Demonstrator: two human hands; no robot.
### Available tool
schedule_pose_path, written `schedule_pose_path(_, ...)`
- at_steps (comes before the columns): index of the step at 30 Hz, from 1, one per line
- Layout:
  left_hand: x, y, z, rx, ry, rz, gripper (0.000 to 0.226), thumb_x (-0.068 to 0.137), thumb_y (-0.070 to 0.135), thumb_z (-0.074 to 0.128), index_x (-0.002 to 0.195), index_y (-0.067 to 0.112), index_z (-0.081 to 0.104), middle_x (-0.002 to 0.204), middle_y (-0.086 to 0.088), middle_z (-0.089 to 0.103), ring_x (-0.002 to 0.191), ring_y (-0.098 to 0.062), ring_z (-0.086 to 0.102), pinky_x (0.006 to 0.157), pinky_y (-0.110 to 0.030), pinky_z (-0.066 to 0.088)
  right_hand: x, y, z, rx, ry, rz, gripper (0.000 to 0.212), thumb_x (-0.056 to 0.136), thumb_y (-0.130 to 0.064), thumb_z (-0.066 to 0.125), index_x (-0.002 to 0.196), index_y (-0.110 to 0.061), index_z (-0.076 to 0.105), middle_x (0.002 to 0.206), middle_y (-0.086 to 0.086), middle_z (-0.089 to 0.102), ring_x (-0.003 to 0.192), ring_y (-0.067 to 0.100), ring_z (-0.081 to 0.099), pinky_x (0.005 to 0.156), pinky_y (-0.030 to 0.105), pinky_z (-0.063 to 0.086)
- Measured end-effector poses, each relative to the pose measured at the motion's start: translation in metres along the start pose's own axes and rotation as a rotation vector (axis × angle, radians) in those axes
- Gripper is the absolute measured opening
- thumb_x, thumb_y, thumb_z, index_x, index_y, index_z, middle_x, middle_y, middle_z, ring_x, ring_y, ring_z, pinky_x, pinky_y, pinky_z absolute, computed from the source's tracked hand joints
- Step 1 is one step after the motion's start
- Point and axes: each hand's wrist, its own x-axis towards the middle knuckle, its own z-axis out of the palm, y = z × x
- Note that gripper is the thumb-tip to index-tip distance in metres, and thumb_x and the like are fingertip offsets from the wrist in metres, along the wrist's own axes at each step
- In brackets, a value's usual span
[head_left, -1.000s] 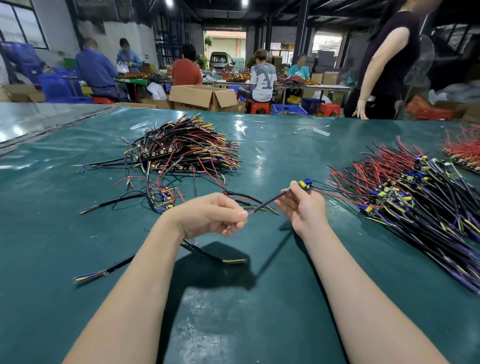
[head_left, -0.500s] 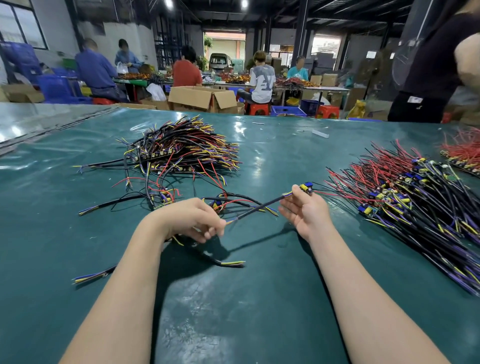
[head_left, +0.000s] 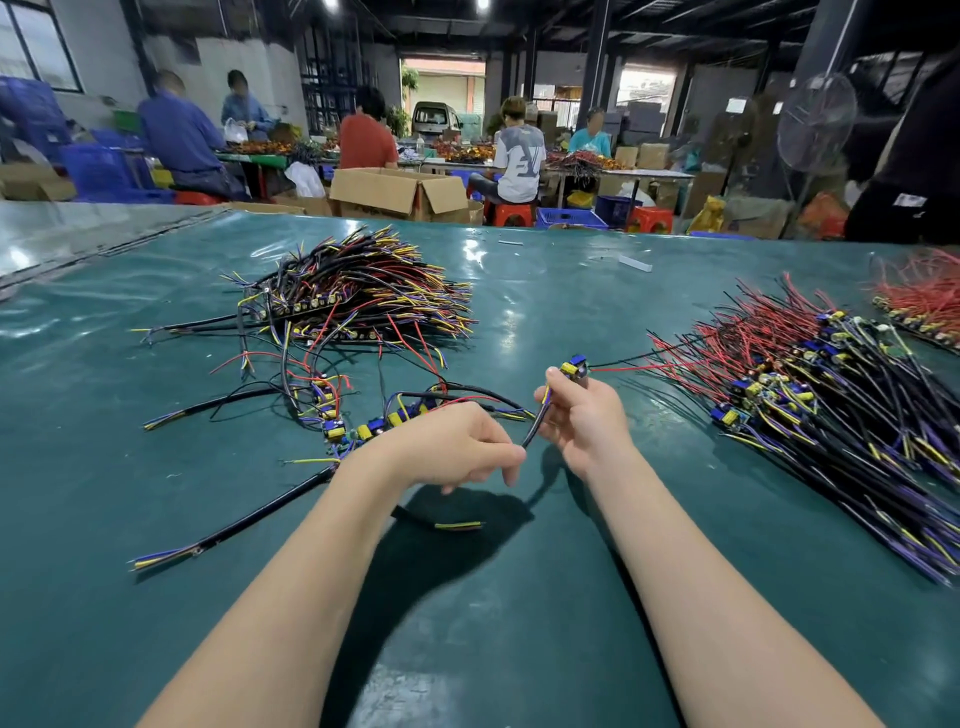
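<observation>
Both hands hold one wire assembly above the green table (head_left: 467, 649). My right hand (head_left: 584, 423) grips its upper part just below a small blue and yellow circuit board (head_left: 573, 368), from which a thin red wire runs off to the right. The black cable (head_left: 534, 427) slopes down and left from there, and my left hand (head_left: 457, 447) pinches its lower end between thumb and fingers. The two hands are close together, a short stretch of cable showing between them.
A tangled pile of finished assemblies (head_left: 363, 291) lies at the back left, with several loose ones (head_left: 363, 426) in front of it. A big fanned pile of wired boards (head_left: 831, 395) covers the right side. A loose black cable (head_left: 234, 530) lies at the left. People work at tables behind.
My left hand has slid right along the cable toward my right hand, so the stretch between them is shorter. The cable now stands steeper. The person standing at the right has moved out.
</observation>
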Motion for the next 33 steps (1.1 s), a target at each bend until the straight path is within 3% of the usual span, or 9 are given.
schedule_pose_path(3,0.0,-0.001,0.002,-0.094,0.001,-0.073,0.033,0.096,0.023,0.045,0.069,0.019,0.063,0.041,0.008,0.049,0.037,-0.007,0.049,0.049,-0.018,0.047,0.002,-0.003,-0.002,0.089,0.015,0.02,0.024,0.094,-0.014,0.05,0.07,-0.017,0.047,0.041,-0.007,0.056,0.033,0.001,0.047,0.038,0.012,0.042)
schedule_pose_path(5,0.0,-0.001,0.0,-0.272,0.114,-0.111,0.032,0.098,0.022,0.042,0.074,0.017,0.062,0.055,0.006,0.061,0.047,-0.006,0.056,0.049,-0.017,0.048,0.003,-0.01,-0.006,0.108,-0.043,0.055,0.023,0.093,-0.014,0.052,0.071,-0.017,0.047,0.043,-0.007,0.054,0.036,0.004,0.049,0.04,0.015,0.045)
schedule_pose_path(8,0.004,-0.003,-0.006,-0.481,0.428,-0.044,0.019,0.096,0.021,0.046,0.083,0.021,0.059,0.078,0.006,0.061,0.066,-0.005,0.056,0.057,-0.019,0.051,-0.004,-0.012,-0.003,-0.212,-0.257,0.152,0.021,0.09,-0.009,0.055,0.07,-0.013,0.051,0.043,-0.006,0.05,0.038,0.006,0.047,0.043,0.017,0.047)
schedule_pose_path(11,0.007,-0.009,-0.006,-0.457,0.523,0.014,0.006,0.091,0.02,0.056,0.095,0.023,0.06,0.089,0.011,0.063,0.081,-0.002,0.058,0.069,-0.021,0.052,-0.011,-0.011,0.009,-0.527,-0.408,0.206,0.025,0.085,-0.005,0.061,0.062,-0.013,0.054,0.043,-0.004,0.047,0.037,0.007,0.044,0.042,0.015,0.044)
schedule_pose_path(14,0.008,-0.013,-0.004,-0.371,0.523,0.011,0.008,0.085,0.014,0.064,0.093,0.016,0.066,0.078,0.005,0.067,0.072,-0.006,0.061,0.061,-0.019,0.051,-0.015,-0.012,0.015,-0.689,-0.423,0.179,0.023,0.082,-0.002,0.062,0.064,-0.009,0.051,0.038,-0.004,0.045,0.035,0.009,0.04,0.039,0.015,0.042)
schedule_pose_path(19,0.009,-0.015,-0.005,-0.447,0.583,0.047,0.018,0.08,0.016,0.069,0.065,0.025,0.069,0.062,0.009,0.068,0.062,-0.002,0.062,0.056,-0.019,0.052,-0.017,-0.013,0.013,-0.685,-0.427,0.174,0.025,0.081,0.0,0.064,0.062,-0.011,0.051,0.037,-0.005,0.039,0.037,0.009,0.037,0.041,0.016,0.045)
schedule_pose_path(24,0.012,-0.017,-0.004,-0.294,0.797,0.075,0.015,0.082,0.009,0.067,0.067,0.012,0.068,0.057,0.004,0.064,0.06,-0.013,0.059,0.064,-0.03,0.055,-0.02,-0.012,0.016,-0.673,-0.463,0.154,0.029,0.082,-0.005,0.065,0.057,-0.01,0.052,0.036,-0.007,0.041,0.031,0.006,0.032,0.034,0.011,0.023)
schedule_pose_path(28,0.013,-0.012,-0.006,-0.643,0.947,0.058,0.024,0.085,0.005,0.063,0.062,0.013,0.064,0.057,-0.002,0.06,0.053,-0.01,0.056,0.051,-0.019,0.053,-0.017,-0.014,0.018,-0.332,-0.466,0.146,0.024,0.092,-0.009,0.051,0.069,-0.003,0.057,0.038,-0.01,0.039,0.03,-0.001,0.025,0.031,0.01,0.016)
schedule_pose_path(33,0.014,-0.005,-0.003,-0.993,0.95,-0.019,0.022,0.087,0.006,0.061,0.065,0.011,0.06,0.049,0.005,0.06,0.049,-0.005,0.057,0.048,-0.015,0.051,-0.019,-0.008,0.023,-0.29,-0.425,0.013,0.027,0.089,-0.003,0.053,0.063,-0.003,0.058,0.037,-0.008,0.037,0.03,0.001,0.023,0.032,0.011,0.015)
